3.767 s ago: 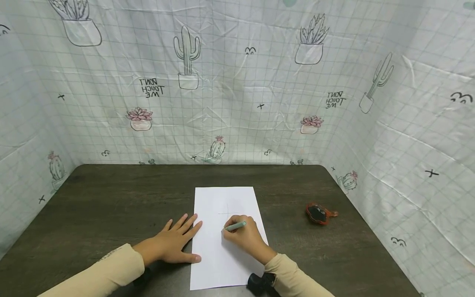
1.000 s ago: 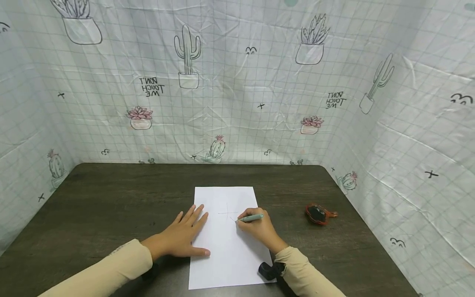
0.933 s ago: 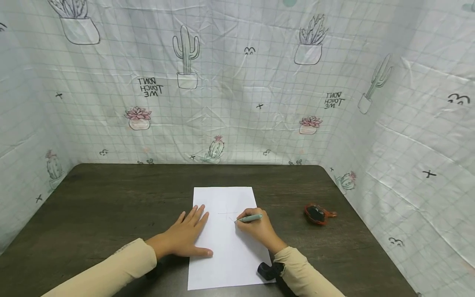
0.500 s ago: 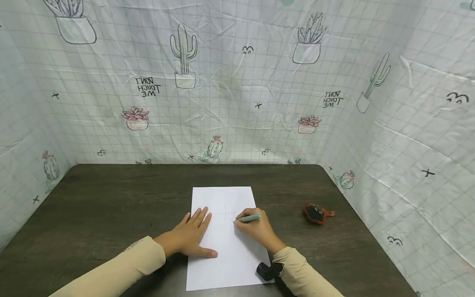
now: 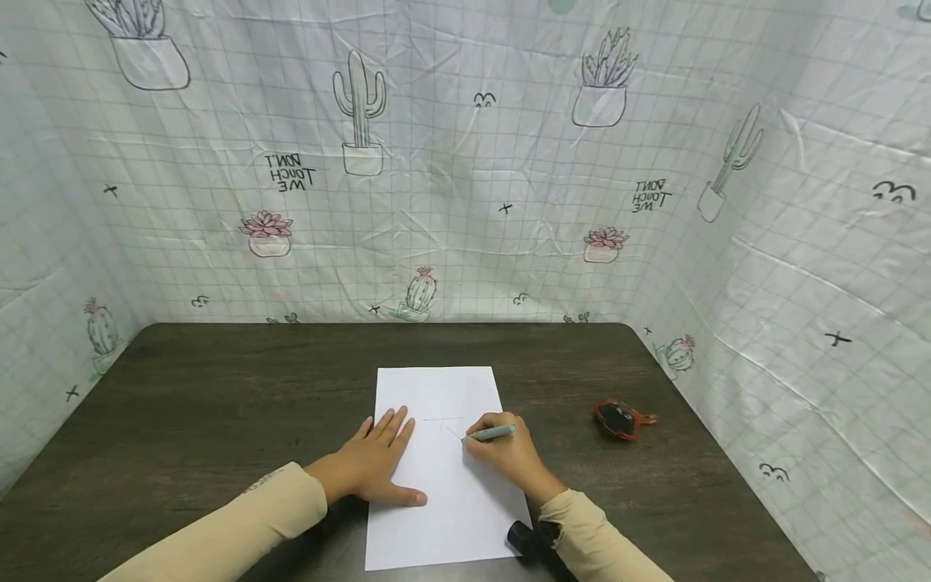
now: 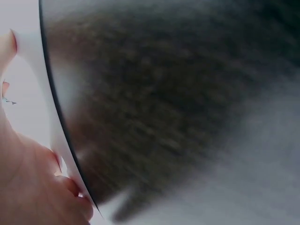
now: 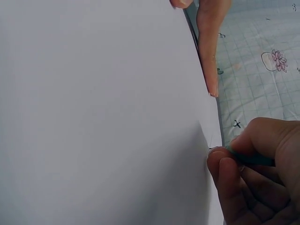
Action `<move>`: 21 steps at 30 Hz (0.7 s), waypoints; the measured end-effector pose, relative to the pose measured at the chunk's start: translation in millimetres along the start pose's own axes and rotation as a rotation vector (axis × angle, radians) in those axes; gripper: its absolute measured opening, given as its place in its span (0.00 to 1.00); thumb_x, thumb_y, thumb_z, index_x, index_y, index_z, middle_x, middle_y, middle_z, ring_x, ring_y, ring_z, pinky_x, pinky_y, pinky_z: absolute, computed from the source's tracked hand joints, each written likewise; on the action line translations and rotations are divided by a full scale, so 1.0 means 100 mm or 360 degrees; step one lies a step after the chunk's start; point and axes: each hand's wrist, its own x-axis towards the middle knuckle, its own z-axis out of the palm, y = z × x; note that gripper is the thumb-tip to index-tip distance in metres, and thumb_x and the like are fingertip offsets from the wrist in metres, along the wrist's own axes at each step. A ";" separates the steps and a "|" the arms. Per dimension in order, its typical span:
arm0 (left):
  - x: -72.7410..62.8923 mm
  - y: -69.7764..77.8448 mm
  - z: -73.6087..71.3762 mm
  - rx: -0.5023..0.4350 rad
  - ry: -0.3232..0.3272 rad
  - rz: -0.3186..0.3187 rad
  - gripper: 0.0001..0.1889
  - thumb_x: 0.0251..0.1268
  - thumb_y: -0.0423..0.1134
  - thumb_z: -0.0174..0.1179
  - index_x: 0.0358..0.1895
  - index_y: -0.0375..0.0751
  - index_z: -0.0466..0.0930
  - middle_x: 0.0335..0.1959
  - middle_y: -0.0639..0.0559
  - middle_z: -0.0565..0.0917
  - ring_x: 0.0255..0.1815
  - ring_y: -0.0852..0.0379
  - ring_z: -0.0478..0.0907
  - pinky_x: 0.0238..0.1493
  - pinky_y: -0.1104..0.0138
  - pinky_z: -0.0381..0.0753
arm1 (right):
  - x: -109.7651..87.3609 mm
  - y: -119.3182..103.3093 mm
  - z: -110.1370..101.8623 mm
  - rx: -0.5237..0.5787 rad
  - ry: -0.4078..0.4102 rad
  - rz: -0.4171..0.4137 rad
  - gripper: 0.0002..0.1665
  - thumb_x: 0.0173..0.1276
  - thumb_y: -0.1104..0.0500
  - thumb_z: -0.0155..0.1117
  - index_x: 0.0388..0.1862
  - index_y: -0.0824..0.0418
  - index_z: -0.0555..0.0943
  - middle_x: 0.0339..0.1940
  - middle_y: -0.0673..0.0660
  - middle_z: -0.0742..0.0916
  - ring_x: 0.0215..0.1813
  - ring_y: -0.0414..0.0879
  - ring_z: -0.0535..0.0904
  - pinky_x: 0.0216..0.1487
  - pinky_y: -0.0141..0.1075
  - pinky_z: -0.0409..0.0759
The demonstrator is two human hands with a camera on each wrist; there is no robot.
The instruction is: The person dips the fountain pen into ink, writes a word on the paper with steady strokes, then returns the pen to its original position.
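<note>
A sheet of white paper (image 5: 429, 517) lies on the dark wooden table, bearing a thin cross and a short slanting stroke near its upper middle. My left hand (image 5: 374, 465) rests flat with spread fingers across the paper's left edge. In my right hand (image 5: 505, 453) a grey-green pen (image 5: 494, 432) is pinched between thumb and fingers, its tip at the lower end of the slanting stroke. The right wrist view shows the curled fingers (image 7: 225, 173) around the pen close over the sheet. Part of the left palm (image 6: 28, 183) shows in the left wrist view.
An orange-rimmed object with a dark face (image 5: 620, 419) lies on the table (image 5: 254, 388) to the right of the paper. A black wrist-worn device (image 5: 525, 537) sits at my right cuff. Cactus-printed cloth (image 5: 465, 162) hangs behind and at both sides.
The left hand has slid right, further onto the paper. Since the oldest frame, my right hand has moved right and a slanting stroke has appeared; lately it shifts slightly down and right, lengthening the line.
</note>
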 end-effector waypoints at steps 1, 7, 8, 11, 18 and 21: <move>0.00 0.00 0.00 0.0001 0.0000 -0.0002 0.61 0.48 0.80 0.51 0.77 0.38 0.46 0.78 0.41 0.43 0.78 0.43 0.39 0.73 0.44 0.41 | -0.01 0.00 -0.01 -0.0006 0.0000 0.0003 0.06 0.51 0.68 0.67 0.22 0.58 0.86 0.15 0.44 0.83 0.17 0.33 0.65 0.19 0.27 0.66; -0.01 0.01 0.00 0.0010 -0.0006 -0.0004 0.61 0.47 0.80 0.50 0.77 0.38 0.46 0.78 0.41 0.43 0.78 0.43 0.39 0.73 0.45 0.42 | -0.06 -0.01 -0.05 -0.0027 -0.0030 0.0032 0.06 0.51 0.68 0.66 0.22 0.58 0.86 0.13 0.43 0.81 0.15 0.33 0.63 0.18 0.27 0.64; -0.01 0.01 0.00 0.0011 -0.0007 -0.0004 0.61 0.47 0.80 0.50 0.77 0.38 0.46 0.78 0.41 0.43 0.78 0.43 0.39 0.73 0.45 0.42 | -0.07 -0.01 -0.06 -0.0028 -0.0035 0.0036 0.06 0.52 0.68 0.66 0.22 0.58 0.86 0.12 0.43 0.81 0.15 0.33 0.63 0.18 0.27 0.63; -0.02 0.02 -0.01 0.0013 -0.0001 -0.0002 0.61 0.47 0.80 0.50 0.76 0.38 0.47 0.78 0.41 0.43 0.78 0.43 0.40 0.73 0.45 0.42 | -0.09 -0.01 -0.08 -0.0031 -0.0039 0.0046 0.06 0.52 0.68 0.65 0.22 0.58 0.86 0.12 0.43 0.81 0.14 0.34 0.64 0.17 0.27 0.63; -0.02 0.00 -0.01 -0.0011 0.0010 0.0007 0.61 0.48 0.80 0.51 0.76 0.38 0.46 0.78 0.41 0.42 0.78 0.43 0.39 0.73 0.45 0.42 | -0.12 -0.01 -0.12 -0.0037 -0.0058 0.0051 0.06 0.52 0.68 0.66 0.22 0.58 0.86 0.12 0.43 0.81 0.14 0.33 0.64 0.17 0.27 0.64; -0.02 0.00 -0.01 -0.0019 0.0007 0.0015 0.61 0.48 0.80 0.51 0.77 0.38 0.46 0.78 0.41 0.42 0.78 0.43 0.38 0.73 0.45 0.42 | -0.14 -0.01 -0.14 -0.0038 -0.0072 0.0055 0.05 0.52 0.68 0.66 0.23 0.59 0.86 0.12 0.44 0.81 0.14 0.33 0.63 0.17 0.27 0.64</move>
